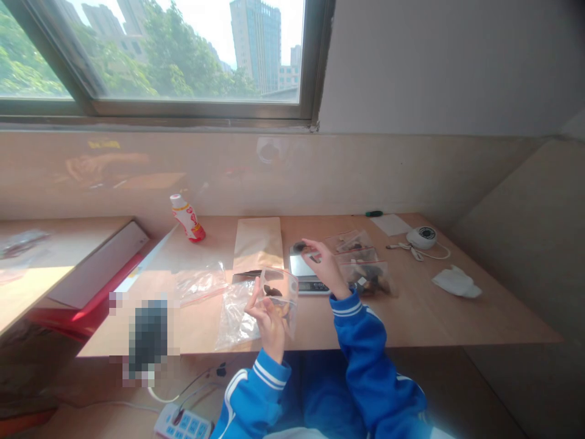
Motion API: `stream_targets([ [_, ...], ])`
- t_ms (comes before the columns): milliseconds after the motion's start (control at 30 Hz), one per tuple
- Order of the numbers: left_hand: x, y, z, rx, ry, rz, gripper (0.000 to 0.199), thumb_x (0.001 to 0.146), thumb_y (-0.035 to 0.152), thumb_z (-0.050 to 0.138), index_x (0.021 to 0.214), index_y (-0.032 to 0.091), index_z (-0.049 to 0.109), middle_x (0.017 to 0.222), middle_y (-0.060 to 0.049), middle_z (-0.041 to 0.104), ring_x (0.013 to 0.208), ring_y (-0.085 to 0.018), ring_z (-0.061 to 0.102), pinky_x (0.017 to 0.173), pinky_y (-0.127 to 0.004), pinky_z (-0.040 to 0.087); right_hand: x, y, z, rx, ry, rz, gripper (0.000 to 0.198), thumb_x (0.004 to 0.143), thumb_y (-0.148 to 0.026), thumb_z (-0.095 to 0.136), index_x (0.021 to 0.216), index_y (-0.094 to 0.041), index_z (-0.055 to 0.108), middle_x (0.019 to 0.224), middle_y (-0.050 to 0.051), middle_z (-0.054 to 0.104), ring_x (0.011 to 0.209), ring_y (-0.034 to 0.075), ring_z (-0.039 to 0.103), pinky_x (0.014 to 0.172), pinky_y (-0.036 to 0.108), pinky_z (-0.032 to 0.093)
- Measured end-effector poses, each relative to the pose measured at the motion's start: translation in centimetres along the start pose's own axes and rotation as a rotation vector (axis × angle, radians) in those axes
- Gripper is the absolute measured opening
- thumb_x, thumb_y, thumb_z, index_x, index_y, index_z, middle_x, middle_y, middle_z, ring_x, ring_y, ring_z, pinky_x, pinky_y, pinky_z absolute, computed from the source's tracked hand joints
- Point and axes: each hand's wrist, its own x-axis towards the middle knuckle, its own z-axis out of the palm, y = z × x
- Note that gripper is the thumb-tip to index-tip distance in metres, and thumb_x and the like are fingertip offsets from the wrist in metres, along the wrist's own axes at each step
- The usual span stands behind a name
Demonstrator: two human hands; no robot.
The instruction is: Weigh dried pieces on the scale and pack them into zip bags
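Observation:
My left hand (266,318) grips a clear zip bag (292,286) that holds dark and yellowish-brown dried pieces. Over the flat kitchen scale (301,266), my right hand (325,265) has its fingers closed at a small dark dried piece (300,246); its exact kind is too small to tell. Part of the scale's plate is hidden by that hand, while its display strip shows at the front. Right of the scale lie filled zip bags (372,277) with dark and brown pieces. Beneath and left of my left hand is a crumpled clear bag (235,317).
A brown paper pouch (258,241) lies behind the bags. Further left are a flat clear bag (201,283) and a red-white bottle (187,217). To the right sit a white camera (421,238) with cable, white paper (391,224), a green-handled tool (374,213) and a crumpled tissue (456,282).

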Motion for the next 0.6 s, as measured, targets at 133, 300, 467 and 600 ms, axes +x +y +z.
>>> stream_targets([
  [133, -0.1, 0.3, 0.1, -0.047, 0.006, -0.001, 0.043, 0.093, 0.043, 0.034, 0.126, 0.016, 0.03, 0.143, -0.022, 0.035, 0.129, -0.029, 0.042, 0.104, -0.053, 0.035, -0.9, -4.3, -1.2, 0.076, -0.343, -0.174, 0.04, 0.083, -0.022, 0.053, 0.122, -0.028, 0.057, 0.114, 0.003, 0.063, 0.1, 0.017, 0.058, 0.085, 0.031, 0.048],
  [300, -0.3, 1.0, -0.1, -0.054, 0.01, -0.011, 0.04, 0.093, 0.044, 0.033, 0.123, 0.018, 0.03, 0.145, -0.021, 0.032, 0.131, -0.027, 0.039, 0.103, -0.051, 0.037, -0.5, -1.1, -0.4, -0.117, -0.243, -0.062, 0.038, 0.086, -0.019, 0.044, 0.121, -0.024, 0.058, 0.119, 0.006, 0.061, 0.107, 0.019, 0.054, 0.091, 0.036, 0.044],
  [467, -0.3, 1.4, -0.2, -0.081, 0.022, 0.03, 0.035, 0.094, 0.04, 0.034, 0.12, 0.018, 0.03, 0.143, -0.023, 0.034, 0.131, -0.027, 0.039, 0.106, -0.051, 0.033, -0.3, 5.0, 1.4, -0.545, -0.122, 0.17, 0.036, 0.082, -0.015, 0.053, 0.117, -0.016, 0.06, 0.116, 0.012, 0.061, 0.109, 0.029, 0.049, 0.093, 0.044, 0.038],
  [600, -0.2, 1.5, -0.1, -0.08, 0.025, 0.017, 0.034, 0.094, 0.039, 0.033, 0.12, 0.017, 0.03, 0.144, -0.023, 0.033, 0.129, -0.028, 0.042, 0.102, -0.052, 0.037, -0.7, 6.7, 1.9, -0.585, -0.117, 0.203, 0.028, 0.079, -0.013, 0.056, 0.105, -0.017, 0.065, 0.109, 0.012, 0.062, 0.103, 0.031, 0.05, 0.09, 0.047, 0.035],
])
